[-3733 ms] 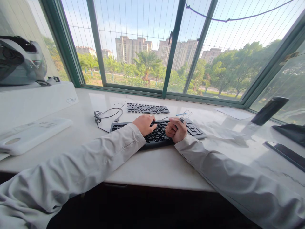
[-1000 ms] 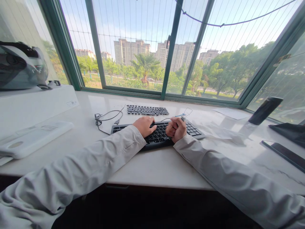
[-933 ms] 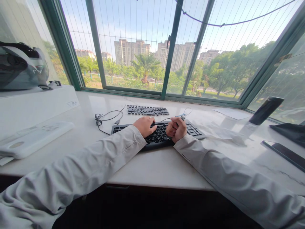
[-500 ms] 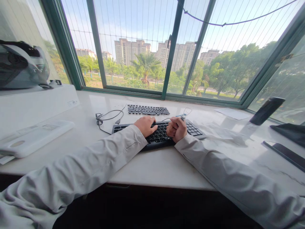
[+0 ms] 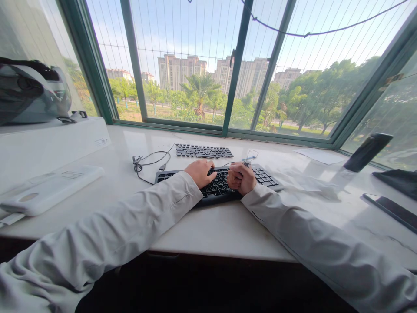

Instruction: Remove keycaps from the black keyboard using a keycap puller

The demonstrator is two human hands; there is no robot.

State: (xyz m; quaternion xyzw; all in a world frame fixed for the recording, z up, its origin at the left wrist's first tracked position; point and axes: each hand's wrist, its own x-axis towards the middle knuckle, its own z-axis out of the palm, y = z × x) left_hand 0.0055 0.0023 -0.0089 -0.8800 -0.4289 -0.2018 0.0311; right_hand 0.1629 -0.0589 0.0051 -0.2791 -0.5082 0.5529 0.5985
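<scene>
A black keyboard [image 5: 265,176] lies on the pale stone sill in front of me. My left hand [image 5: 200,171] rests flat on its middle keys, fingers down on the keycaps and holding nothing. Just to the right, my right hand [image 5: 243,178] is curled into a fist over the keys. It grips a small tool with a thin wire loop [image 5: 251,153] and a blue part that sticks out above the knuckles. Both arms wear light grey sleeves.
A second, slimmer keyboard [image 5: 203,151] lies behind, with a coiled cable [image 5: 146,161] to its left. At the left are a white flat device [image 5: 52,189], a white box [image 5: 48,143] and a helmet [image 5: 32,93]. At the right are a black cylinder [image 5: 368,151], a phone [image 5: 391,208] and paper [image 5: 317,155].
Both hands stay where they were on the keyboard. The wire loop above my right fist has tilted a little, and the view has shifted slightly.
</scene>
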